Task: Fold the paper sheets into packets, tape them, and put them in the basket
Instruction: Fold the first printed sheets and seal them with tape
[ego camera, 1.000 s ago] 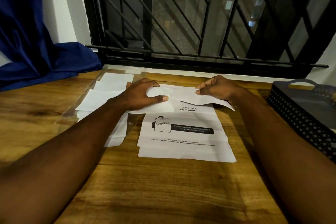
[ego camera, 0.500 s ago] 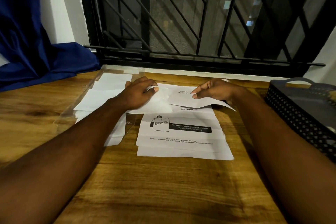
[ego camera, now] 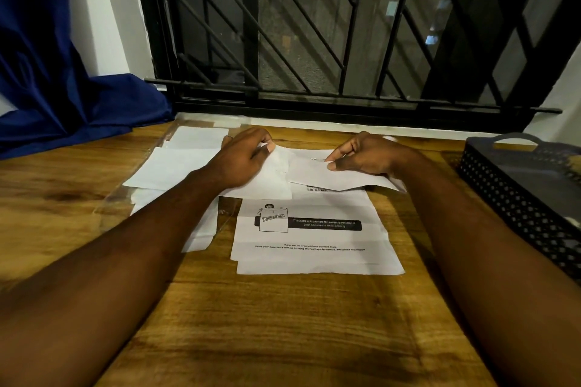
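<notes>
Paper sheet [ego camera: 314,258], far edge folded (basket [ego camera: 503,192] rt)

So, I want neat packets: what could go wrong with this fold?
The flap of the sheet under the right hand sits skewed and lifted, so the crease may set crooked. The left hand bunches its other end, which could wrinkle. It lies on a printed sheet that may get dragged along.

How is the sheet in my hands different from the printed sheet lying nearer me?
The held sheet is half folded, its flaps gripped by the left hand and right hand; the printed sheet lies flat and unheld. The held sheet shows mostly blank white; the printed sheet shows a black banner and a drawing. Both are white paper.
</notes>
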{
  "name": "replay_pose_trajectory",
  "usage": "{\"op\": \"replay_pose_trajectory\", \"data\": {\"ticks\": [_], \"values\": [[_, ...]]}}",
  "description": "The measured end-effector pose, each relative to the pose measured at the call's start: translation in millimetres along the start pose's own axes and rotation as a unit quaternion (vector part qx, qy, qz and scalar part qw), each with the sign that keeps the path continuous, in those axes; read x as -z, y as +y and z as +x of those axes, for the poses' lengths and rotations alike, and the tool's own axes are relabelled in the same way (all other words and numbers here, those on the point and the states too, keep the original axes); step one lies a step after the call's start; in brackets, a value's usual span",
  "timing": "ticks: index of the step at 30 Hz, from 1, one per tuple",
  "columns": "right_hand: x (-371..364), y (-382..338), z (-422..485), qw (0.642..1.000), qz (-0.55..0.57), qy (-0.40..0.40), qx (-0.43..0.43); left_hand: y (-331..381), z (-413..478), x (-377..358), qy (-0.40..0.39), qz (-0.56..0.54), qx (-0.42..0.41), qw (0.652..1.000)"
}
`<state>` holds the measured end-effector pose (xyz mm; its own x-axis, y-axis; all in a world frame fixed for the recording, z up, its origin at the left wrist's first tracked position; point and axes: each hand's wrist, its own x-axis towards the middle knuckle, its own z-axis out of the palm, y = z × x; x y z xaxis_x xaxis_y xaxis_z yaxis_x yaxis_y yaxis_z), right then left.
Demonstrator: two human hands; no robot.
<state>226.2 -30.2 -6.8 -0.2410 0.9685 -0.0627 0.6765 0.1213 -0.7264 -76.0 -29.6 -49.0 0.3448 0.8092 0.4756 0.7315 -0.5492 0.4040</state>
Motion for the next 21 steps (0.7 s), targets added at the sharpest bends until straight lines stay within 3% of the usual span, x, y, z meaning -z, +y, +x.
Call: {"op": "replay_pose_trajectory", "data": {"ticks": [10,16,21], "values": [[1.3,-8.0,2.0,0.995,0.009,0.033,0.092,15.4,5.6,0.1,0.024,-0.072,0.005,0.997],[-5.7,-17.2,2.5,0.996,0.011,0.003,0.088,21.6,9.5,-0.5,0.027,-0.052,0.022,0.998],[-27.5,-29.6,3.1,0.993,-0.033,0.036,0.108,26.0,8.6,-4.3,0.051,-0.006,0.020,0.999]]}}
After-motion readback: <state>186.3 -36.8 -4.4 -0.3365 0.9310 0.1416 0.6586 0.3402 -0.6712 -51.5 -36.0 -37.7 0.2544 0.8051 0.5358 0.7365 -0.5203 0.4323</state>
